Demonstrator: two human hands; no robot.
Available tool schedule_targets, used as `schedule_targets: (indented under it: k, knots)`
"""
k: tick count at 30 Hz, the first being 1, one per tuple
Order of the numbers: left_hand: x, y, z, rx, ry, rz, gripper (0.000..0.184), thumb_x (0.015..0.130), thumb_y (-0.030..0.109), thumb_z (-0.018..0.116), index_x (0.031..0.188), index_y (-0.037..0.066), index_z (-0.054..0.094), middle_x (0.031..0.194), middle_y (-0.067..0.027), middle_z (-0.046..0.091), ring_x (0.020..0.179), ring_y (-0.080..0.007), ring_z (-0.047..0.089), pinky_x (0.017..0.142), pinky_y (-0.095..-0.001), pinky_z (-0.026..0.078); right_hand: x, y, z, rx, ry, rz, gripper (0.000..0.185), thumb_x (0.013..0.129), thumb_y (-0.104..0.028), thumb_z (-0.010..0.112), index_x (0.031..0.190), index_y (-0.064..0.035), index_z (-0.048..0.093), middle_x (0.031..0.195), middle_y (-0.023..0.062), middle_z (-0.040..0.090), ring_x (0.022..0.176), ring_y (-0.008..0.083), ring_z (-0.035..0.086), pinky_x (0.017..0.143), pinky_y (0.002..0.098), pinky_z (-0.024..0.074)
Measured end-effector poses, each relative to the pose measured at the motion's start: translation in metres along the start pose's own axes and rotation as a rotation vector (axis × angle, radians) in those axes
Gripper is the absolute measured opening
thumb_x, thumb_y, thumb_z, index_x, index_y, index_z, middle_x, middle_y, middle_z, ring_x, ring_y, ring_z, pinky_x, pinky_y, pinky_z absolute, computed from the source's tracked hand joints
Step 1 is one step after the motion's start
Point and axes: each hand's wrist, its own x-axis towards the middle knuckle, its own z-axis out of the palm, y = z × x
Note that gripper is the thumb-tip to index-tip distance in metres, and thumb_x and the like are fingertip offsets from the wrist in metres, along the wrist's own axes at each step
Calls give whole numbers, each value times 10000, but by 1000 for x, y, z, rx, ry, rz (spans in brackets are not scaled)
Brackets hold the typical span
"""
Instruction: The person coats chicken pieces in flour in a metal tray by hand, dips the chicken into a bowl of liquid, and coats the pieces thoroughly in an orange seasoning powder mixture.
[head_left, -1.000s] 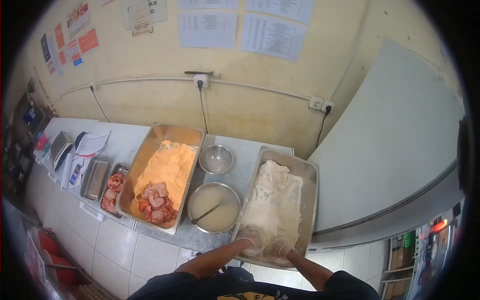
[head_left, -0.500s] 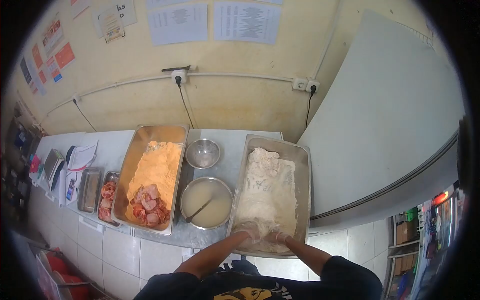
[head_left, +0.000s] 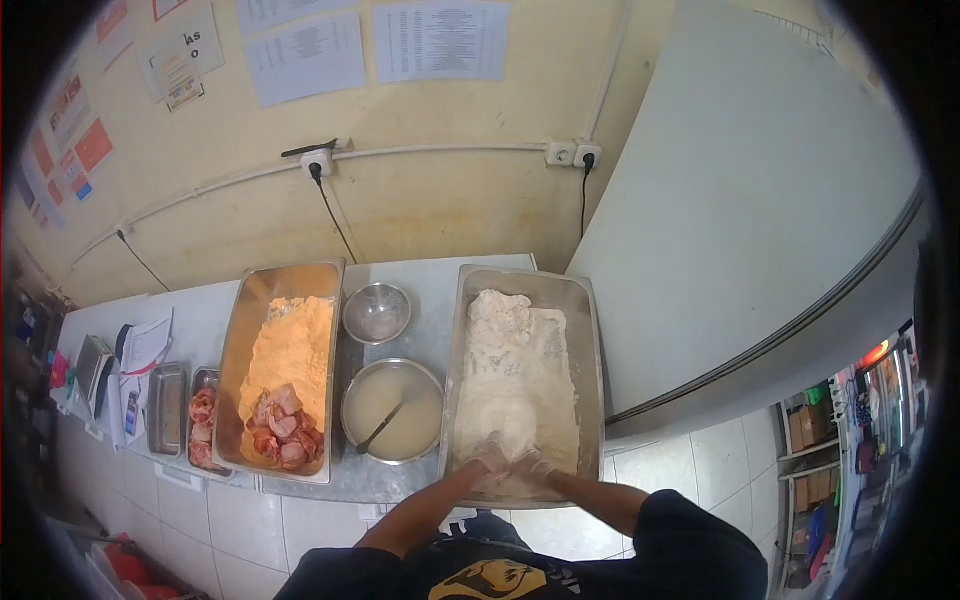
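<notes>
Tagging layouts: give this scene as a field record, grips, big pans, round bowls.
left grip: touching mounded white powder, near end of right rectangular steel pan
right grip: beside left grip, same mound
held: cannot tell
left rectangular steel pan: orange powder, pink-red raw meat at near end
larger round steel bowl: cloudy pale liquid, black utensil; between the pans
smaller round steel bowl: behind larger bowl

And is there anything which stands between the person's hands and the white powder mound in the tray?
Nothing visible does: the left hand and right hand are both inside the tray, at the near side of the white powder mound. The steel bowl stands outside the tray, to its left.
</notes>
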Motion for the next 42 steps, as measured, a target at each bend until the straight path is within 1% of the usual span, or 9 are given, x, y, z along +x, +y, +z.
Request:
schedule_targets:
  k: [6,10,12,15,22,32,35,38,42]
  knots:
    - [-24,-24,-12,468,-156,242,577,854,318,551,1330,-5,511,1367,-269,468,1353,-384,350,1119,-500,274,-25,-36,-66,-603,-209,-351,718,796,-675,553,1170,-66,619,1112,210,649,1054,269,622,954,412,442]
    - [-49,-1,7,307,162,-4,783,888,304,546,1505,33,148,1476,-293,294,1335,-407,380,1102,-512,289,-53,-103,-72,-318,-207,136,1056,745,-562,688,1503,-19,192,1542,292,102,1430,426,135,1149,470,204]
    - [-62,15,-14,264,169,-58,741,919,303,480,1509,42,115,1466,-339,265,1186,-432,540,1042,-535,373,-14,-83,-38,-306,-370,207,909,764,-508,706,1378,74,373,1218,243,576,1176,313,556,917,414,476]
    - [-37,4,4,319,194,-74,697,911,262,469,1495,32,166,1466,-313,295,1167,-434,545,962,-493,449,-21,-77,-37,-26,-124,227,281,873,-283,569,946,-32,671,1062,196,635,1059,311,594,847,402,469]
    - [-68,12,-78,-100,-49,-13,703,756,421,656,1281,-16,489,1190,-275,588,1156,-377,557,1010,-388,416,-10,-25,-65,889,-273,-78,565,856,-341,653,1242,54,535,1249,232,575,1196,328,538,1019,385,407]
    - [18,-9,-78,-47,213,217,657,941,498,359,1282,-41,517,1323,-319,482,1280,-368,456,1065,-428,343,106,32,-77,-365,2,-89,483,887,-352,564,1267,-54,571,1264,150,591,1146,304,564,960,386,448]
    - [25,2,-51,-302,382,193,499,983,344,303,1258,-4,530,1276,-248,547,1203,-369,520,1029,-470,380,134,61,-11,596,-58,318,445,857,-260,575,1263,-78,582,1222,148,608,1113,295,575,939,386,462]
    - [-12,9,-80,-158,69,77,623,942,464,368,1345,-6,436,1301,-281,515,1244,-402,474,1042,-435,376,77,59,-29,91,314,-646,523,848,-348,578,1281,-55,559,1204,168,609,1132,311,560,947,388,457]
    - [-62,6,-46,180,7,26,762,892,394,490,1472,-14,210,1319,-312,487,1273,-451,432,1050,-414,380,-28,-39,-91,-505,-147,-349,574,903,-357,541,1400,-92,434,1450,123,410,1278,298,442,1044,432,364]
